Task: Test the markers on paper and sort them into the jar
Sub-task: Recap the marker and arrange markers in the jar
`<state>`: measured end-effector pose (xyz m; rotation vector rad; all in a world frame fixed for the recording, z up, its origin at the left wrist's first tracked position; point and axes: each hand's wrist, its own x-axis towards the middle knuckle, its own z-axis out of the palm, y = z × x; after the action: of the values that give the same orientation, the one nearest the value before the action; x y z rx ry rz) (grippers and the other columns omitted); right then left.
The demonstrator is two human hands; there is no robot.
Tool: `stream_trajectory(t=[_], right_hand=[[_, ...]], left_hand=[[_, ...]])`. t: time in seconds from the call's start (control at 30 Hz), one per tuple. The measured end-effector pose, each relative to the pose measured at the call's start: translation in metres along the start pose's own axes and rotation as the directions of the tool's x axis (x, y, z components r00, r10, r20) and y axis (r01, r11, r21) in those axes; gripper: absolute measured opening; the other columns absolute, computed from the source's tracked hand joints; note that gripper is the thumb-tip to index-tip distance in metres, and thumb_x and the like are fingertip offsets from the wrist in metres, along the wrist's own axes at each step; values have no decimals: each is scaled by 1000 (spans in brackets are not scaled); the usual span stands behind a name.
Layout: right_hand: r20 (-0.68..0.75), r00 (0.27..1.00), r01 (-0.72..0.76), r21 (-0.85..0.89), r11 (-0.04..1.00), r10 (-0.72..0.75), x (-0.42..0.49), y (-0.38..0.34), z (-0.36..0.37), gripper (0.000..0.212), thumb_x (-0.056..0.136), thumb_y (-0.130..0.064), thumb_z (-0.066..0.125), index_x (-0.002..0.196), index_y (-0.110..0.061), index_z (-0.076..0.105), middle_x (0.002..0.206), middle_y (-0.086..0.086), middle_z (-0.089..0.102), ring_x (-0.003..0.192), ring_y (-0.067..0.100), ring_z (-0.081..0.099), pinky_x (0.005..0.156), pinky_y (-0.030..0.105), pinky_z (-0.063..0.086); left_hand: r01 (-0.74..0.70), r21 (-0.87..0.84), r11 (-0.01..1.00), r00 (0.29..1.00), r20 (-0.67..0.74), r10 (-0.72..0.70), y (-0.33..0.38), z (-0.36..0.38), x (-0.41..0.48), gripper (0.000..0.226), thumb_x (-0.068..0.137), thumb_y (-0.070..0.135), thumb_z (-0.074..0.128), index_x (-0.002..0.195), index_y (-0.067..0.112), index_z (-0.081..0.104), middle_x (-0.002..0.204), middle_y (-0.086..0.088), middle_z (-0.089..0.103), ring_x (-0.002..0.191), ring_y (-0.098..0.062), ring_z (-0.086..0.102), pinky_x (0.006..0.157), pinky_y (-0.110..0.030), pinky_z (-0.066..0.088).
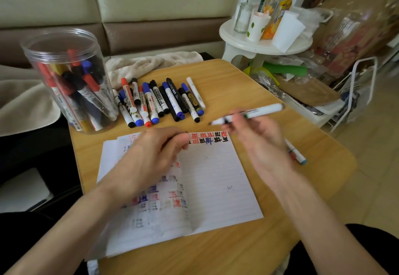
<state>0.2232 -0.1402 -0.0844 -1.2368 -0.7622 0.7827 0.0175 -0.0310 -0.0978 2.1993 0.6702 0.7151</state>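
Gripping a white marker (248, 113), the right hand (257, 138) hovers above the paper (216, 177).

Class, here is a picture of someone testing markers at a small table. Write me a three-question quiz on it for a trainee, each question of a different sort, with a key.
1. True or false: the jar already holds markers.
2. Which hand holds the white marker? A) left hand B) right hand C) neither
3. Fill in: the row of loose markers lies between the jar and the ____ on the table.

Key:
1. True; red, blue and black caps show through its clear wall.
2. B; the right hand holds it above the paper, while the left hand rests on the sheet, closed on something small and dark.
3. paper.
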Motion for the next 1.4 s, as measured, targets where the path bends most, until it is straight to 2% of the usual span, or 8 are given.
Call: stream_trajectory(t=[0.07,0.17,0.27,0.4,0.5,0.63,0.83,1.4], right_hand=[[-100,995,23,35,999,-20,8,-13,-15,28,83,-24,72,106,-8,74,97,6,80,96,22,76,91,27,58],[-61,998,-2,-73,997,-3,6,-8,-13,28,88,-25,74,110,-7,74,97,8,79,96,24,76,92,31,59],[-61,997,-60,-169,984,51,-1,11,5,21,95,-26,74,111,-12,73,96,6,79,95,26,76,89,37,60],[-40,998,-54,-229,972,46,-3,21,20,9,100,-21,69,104,-14,72,80,3,75,71,17,69,65,26,56],[-35,998,-65,-273,960,58,-1,29,26,7,98,-17,71,101,-11,73,78,5,76,65,15,69,60,23,53],[-59,997,-67,-326,943,51,1,37,34,10,95,-16,75,96,-7,71,77,2,77,61,8,67,59,16,51],[-33,998,34,-361,932,-49,0,50,40,5,94,-12,76,97,-9,73,77,-3,77,64,10,67,62,24,55],[-10,998,52,-444,894,-63,2,57,35,7,94,-16,77,98,-13,73,79,-7,77,67,5,67,63,22,53]], left_hand=[[51,-16,999,999,-13,-51,-6,-13,-2,35,93,57,43,85,32,66,73,9,67,64,-12,63,53,-21,47],[102,21,995,994,31,-103,-11,-19,-5,35,88,62,43,97,38,67,88,25,68,80,-1,66,63,-18,52],[145,108,984,987,56,-152,-16,-11,-9,20,92,56,52,103,46,65,94,26,66,90,6,62,73,-15,51],[196,107,975,978,47,-202,-19,-10,-11,14,93,46,62,107,46,66,98,23,65,88,3,61,73,-13,47],[214,100,972,976,27,-217,-19,-11,-11,16,92,46,63,108,44,66,99,24,64,87,3,61,73,-12,46],[219,95,971,976,-2,-220,-21,-9,-13,14,92,45,65,106,46,65,98,26,64,86,7,59,67,-8,44],[200,82,976,980,-25,-198,-20,-9,-14,10,94,40,65,103,45,65,94,28,62,93,14,54,70,-2,43],[189,98,977,981,-51,-185,-20,-6,-14,16,92,46,64,105,39,72,91,26,65,89,9,58,68,-8,44]])
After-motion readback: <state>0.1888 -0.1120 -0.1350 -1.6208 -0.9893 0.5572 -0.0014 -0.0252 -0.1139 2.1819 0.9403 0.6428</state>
